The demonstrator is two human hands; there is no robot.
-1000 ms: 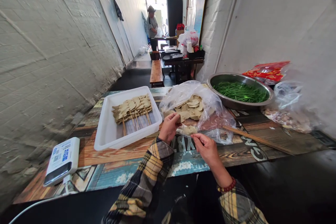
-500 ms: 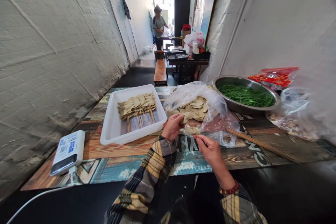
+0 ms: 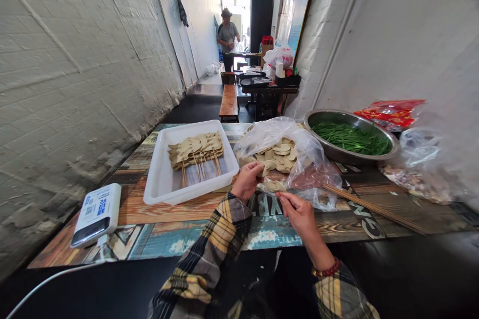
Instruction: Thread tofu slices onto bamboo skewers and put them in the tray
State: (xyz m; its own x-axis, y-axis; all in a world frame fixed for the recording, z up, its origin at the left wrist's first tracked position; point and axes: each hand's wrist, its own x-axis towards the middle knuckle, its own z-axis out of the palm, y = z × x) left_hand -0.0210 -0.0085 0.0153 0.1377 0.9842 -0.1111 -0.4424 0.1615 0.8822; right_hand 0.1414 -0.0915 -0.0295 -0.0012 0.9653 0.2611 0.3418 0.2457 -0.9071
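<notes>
Where the desk [image 3: 157,239] reaches its front-left corner: white device [image 3: 96,214], cabled. Left of centre: white tray [image 3: 160,187] holding skewered slices [image 3: 194,149]. Front edge, centre: left hand [image 3: 247,179] curled shut on tan slices [image 3: 274,186]; right hand [image 3: 299,214] pinched closed just beside them. Behind: plastic bag [image 3: 310,159]. Right: loose skewers [image 3: 374,208], steel bowl [image 3: 322,118] of greens [image 3: 352,137]

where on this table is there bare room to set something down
Best: the near table strip between the white device and the left hand, in front of the white tray. Also the corner right of the skewer sticks. Crowded: tray, plastic bag and steel bowl sit close; the right hand pinches slices there.
</notes>
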